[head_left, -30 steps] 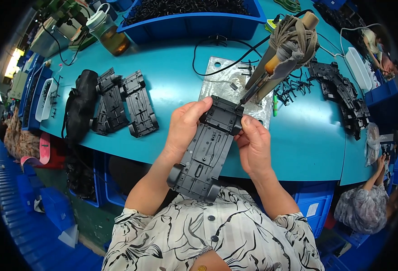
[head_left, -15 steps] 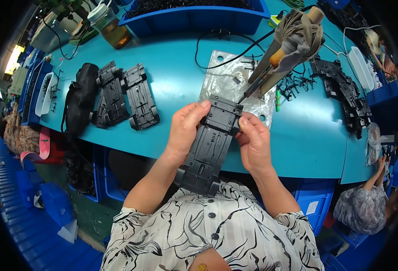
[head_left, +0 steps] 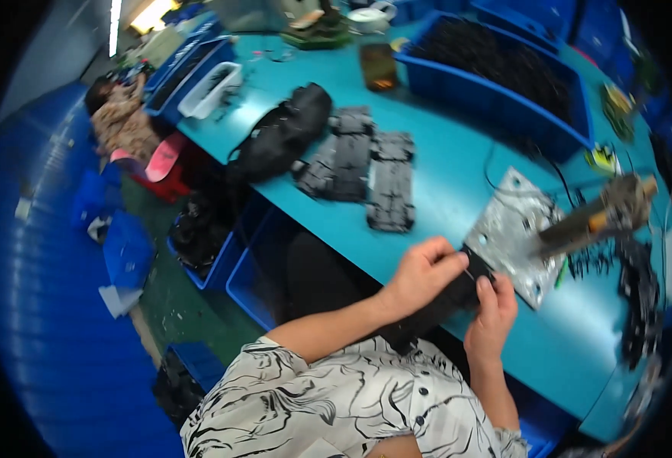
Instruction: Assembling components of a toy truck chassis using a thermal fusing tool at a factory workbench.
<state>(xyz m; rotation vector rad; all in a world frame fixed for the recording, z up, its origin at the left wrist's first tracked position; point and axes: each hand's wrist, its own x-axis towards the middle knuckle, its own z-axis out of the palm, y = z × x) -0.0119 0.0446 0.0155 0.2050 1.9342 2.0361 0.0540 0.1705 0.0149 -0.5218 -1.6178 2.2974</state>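
A long black plastic chassis [head_left: 437, 307], like that of a toy car, is held slanting over the table's front edge. My left hand [head_left: 425, 281] grips it along one side near its far end, thumb on top. On the opposite side my right hand [head_left: 492, 314] has thumb and fingers closed on the same end. Just beyond that end lies a silvery metal plate [head_left: 498, 221]. Over the plate leans a grey-brown stand [head_left: 580, 227] with a wrapped top, blurred by motion. Similar black chassis pieces [head_left: 391, 183] rest on the table to the left.
A black pouch [head_left: 286, 131] lies beside the chassis pieces. At the back stands a blue bin [head_left: 496, 114] of dark parts, near a jar of amber liquid [head_left: 379, 67]. Black parts [head_left: 638, 301] lie at right. Another person [head_left: 125, 122] is at far left, beyond a white tray [head_left: 211, 90].
The view has swung to the left, so the table sits tilted and further right. Both hands still hold the chassis, whose far end now appears lower and away from the stand's tip.
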